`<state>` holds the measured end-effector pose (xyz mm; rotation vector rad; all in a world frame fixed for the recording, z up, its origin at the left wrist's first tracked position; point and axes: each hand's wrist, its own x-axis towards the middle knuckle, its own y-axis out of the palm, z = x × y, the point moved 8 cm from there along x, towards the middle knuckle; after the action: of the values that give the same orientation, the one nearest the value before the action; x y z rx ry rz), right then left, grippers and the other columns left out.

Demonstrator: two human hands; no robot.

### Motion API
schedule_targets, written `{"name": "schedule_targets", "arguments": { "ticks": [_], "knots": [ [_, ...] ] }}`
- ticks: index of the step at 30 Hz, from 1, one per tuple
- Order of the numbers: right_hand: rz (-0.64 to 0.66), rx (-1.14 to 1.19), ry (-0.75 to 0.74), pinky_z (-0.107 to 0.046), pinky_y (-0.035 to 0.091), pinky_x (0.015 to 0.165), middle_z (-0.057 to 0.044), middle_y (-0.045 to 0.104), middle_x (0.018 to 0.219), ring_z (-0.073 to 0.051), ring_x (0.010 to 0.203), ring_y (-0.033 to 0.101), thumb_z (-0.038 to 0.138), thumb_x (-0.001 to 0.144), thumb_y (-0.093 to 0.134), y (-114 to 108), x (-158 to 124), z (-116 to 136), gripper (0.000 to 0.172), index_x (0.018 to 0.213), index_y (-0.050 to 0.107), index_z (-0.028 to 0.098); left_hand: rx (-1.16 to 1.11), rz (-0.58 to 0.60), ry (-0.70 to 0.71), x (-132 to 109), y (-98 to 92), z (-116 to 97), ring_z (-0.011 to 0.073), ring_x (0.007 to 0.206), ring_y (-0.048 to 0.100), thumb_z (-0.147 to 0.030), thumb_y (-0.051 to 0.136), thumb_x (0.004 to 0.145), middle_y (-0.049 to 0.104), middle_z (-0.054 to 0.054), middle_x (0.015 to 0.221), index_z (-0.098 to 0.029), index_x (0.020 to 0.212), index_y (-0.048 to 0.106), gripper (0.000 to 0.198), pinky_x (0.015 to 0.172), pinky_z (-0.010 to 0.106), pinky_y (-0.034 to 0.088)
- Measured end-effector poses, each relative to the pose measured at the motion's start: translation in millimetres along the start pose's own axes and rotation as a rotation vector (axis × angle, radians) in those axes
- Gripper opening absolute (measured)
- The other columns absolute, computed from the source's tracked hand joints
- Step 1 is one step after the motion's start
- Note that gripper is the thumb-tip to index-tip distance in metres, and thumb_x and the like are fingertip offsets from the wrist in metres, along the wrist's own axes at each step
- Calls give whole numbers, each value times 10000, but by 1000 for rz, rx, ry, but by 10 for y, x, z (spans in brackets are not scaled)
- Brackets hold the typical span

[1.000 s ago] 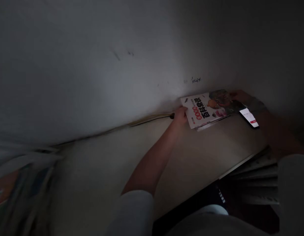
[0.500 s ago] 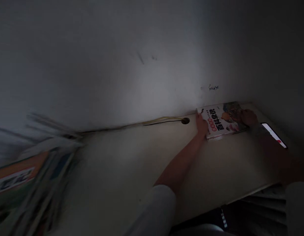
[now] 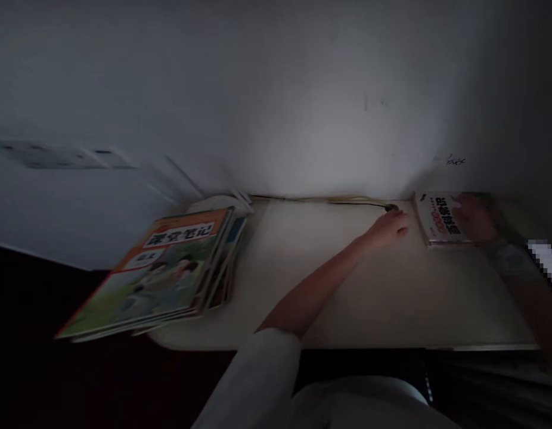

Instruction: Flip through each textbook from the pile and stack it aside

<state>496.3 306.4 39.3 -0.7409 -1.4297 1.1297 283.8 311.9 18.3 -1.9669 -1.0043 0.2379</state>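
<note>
A small pile of books (image 3: 437, 220) with a pale cover and dark and red characters lies against the wall at the right of the desk. My right hand (image 3: 475, 217) is over the right part of the top cover, smeared by motion, so its fingers cannot be read. My left hand (image 3: 392, 226) is just left of these books, apart from them, by the cable hole. Its fingers are loosely bent, with some space between them, and nothing shows in them.
On the desk (image 3: 303, 262), a fanned stack of books (image 3: 164, 268) juts over the left edge. Thin cables (image 3: 321, 199) run along the wall into the hole. A blurred phone (image 3: 546, 259) is at the far right. A socket strip (image 3: 70, 156) is on the wall.
The view has swung left, bringing the large book stack fully into sight. My left hand has let go of the small books' left edge and moved away from it.
</note>
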Motion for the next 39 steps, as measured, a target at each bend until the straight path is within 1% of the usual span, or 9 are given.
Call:
{"name": "schedule_targets", "arguments": {
  "ticks": [3, 6, 10, 14, 18, 23, 28, 34, 39],
  "knots": [
    [-4, 122, -215, -479, 363, 1027, -145, 553, 1285, -267, 1228, 473, 390, 931, 312, 297, -209, 1085, 450, 1243, 543, 161, 327, 146, -124, -958, -201, 238, 332, 1384, 228, -324, 533, 848, 366, 167, 1456, -174, 1277, 498, 456, 1084, 577, 170],
    [184, 162, -397, -501, 337, 1040, -172, 439, 1403, -282, 1305, 393, 432, 929, 346, 705, -503, 2078, 511, 1329, 472, 141, 484, 165, -392, -1750, -340, 572, 360, 1388, 198, -422, 491, 869, 288, 246, 1469, -85, 1360, 403, 602, 1072, 615, 150],
    [331, 144, -468, -538, 328, 1031, -195, 400, 1425, -310, 1320, 364, 501, 926, 335, 995, -710, 2693, 586, 1360, 432, 118, 548, 144, -498, -2293, -162, 632, 352, 1389, 198, -512, 416, 879, 250, 247, 1482, -52, 1403, 326, 703, 1076, 603, 165],
    [321, 142, -434, -525, 349, 1018, -189, 421, 1412, -302, 1305, 390, 513, 932, 306, 995, -785, 2673, 584, 1359, 436, 137, 531, 136, -486, -2405, 190, 369, 342, 1396, 180, -562, 367, 877, 216, 238, 1496, -47, 1425, 276, 758, 1091, 581, 167],
    [315, 134, -422, -544, 326, 1028, -192, 369, 1445, -318, 1331, 343, 524, 920, 336, 944, -953, 2443, 598, 1376, 408, 143, 434, 113, -394, -2278, 452, 36, 346, 1396, 168, -496, 417, 879, 221, 252, 1492, -6, 1408, 286, 732, 1108, 551, 169],
    [201, 212, -270, -515, 329, 1042, -227, 297, 1471, -304, 1370, 270, 494, 912, 378, 813, -1103, 2054, 645, 1432, 289, 124, 227, 11, -343, -2166, 520, -16, 303, 1373, 270, -219, 408, 881, 364, 219, 1441, -29, 1321, 430, 480, 1113, 527, 209],
    [189, 255, -255, -515, 308, 1059, -200, 329, 1464, -289, 1363, 292, 480, 916, 371, 750, -1232, 2087, 664, 1469, 201, 154, -273, -284, -431, -2285, 247, 253, 229, 1196, 532, -156, 473, 824, 596, 124, 1259, -170, 1079, 646, 308, 1068, 465, 352],
    [267, 225, -422, -549, 268, 1063, -187, 378, 1440, -284, 1347, 327, 473, 929, 350, 728, -1249, 2556, 598, 1442, 300, 170, -1258, -884, -456, -2774, -464, 603, 213, 1024, 644, -266, 641, 754, 727, 50, 988, -204, 848, 710, 132, 1008, 422, 442],
    [349, 194, -552, -572, 255, 1055, -152, 424, 1418, -275, 1313, 387, 486, 912, 409, 750, -1267, 2625, 559, 1389, 397, 194, -1417, -1117, -552, -3331, -974, 1048, 161, 1092, 610, -173, 519, 832, 727, 44, 977, -191, 836, 706, 189, 1020, 294, 439]
  ]
}}
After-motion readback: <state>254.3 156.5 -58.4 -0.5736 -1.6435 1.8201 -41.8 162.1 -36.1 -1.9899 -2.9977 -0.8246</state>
